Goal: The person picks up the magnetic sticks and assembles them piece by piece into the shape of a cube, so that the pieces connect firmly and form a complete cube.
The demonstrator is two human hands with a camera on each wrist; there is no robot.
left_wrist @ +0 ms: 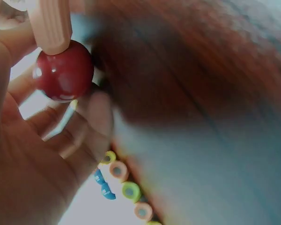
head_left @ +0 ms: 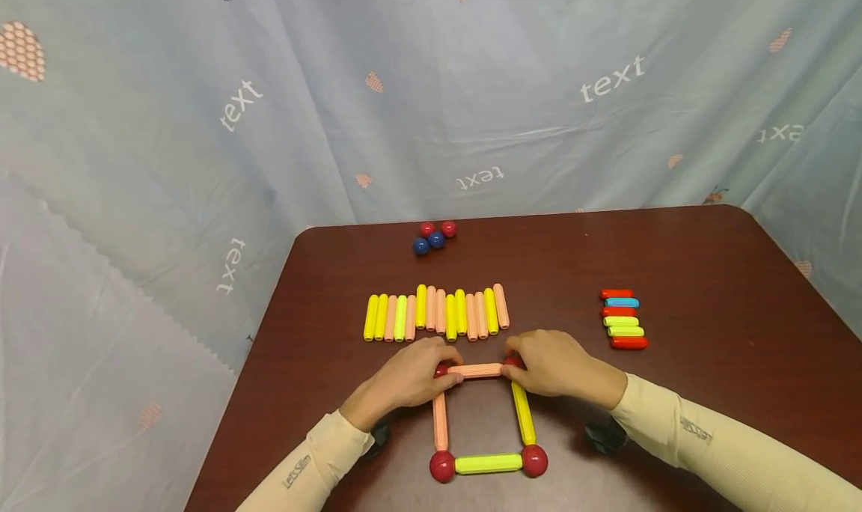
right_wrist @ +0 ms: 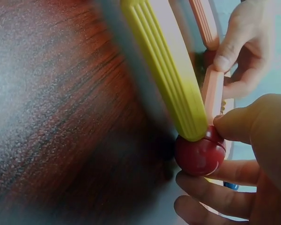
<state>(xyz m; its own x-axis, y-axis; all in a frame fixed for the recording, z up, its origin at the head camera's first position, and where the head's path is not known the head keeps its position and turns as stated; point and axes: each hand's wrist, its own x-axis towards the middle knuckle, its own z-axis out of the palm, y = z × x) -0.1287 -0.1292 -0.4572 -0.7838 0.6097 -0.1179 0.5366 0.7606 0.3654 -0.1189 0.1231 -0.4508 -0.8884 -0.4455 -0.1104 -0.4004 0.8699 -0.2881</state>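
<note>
A square of ribbed sticks and red balls lies on the table. My left hand (head_left: 414, 373) grips its far left corner, with fingers about the red ball (left_wrist: 65, 72) and the thumb by the end of the orange far stick (head_left: 477, 370). At the far right corner, my right hand (head_left: 555, 362) holds another red ball (right_wrist: 200, 154) between thumb and fingers. A yellow stick (head_left: 524, 415) and an orange stick (head_left: 440, 422) form the sides. Nearest me, a yellow-green stick (head_left: 488, 464) joins a left red ball (head_left: 442, 466) and a right red ball (head_left: 535, 460).
Beyond my hands lies a row of yellow, orange and green sticks (head_left: 431, 308). Red and blue balls (head_left: 436, 240) sit near the far edge of the dark table (head_left: 700, 272). Several short coloured sticks (head_left: 621, 322) are stacked to the right. A printed curtain (head_left: 417, 123) hangs behind.
</note>
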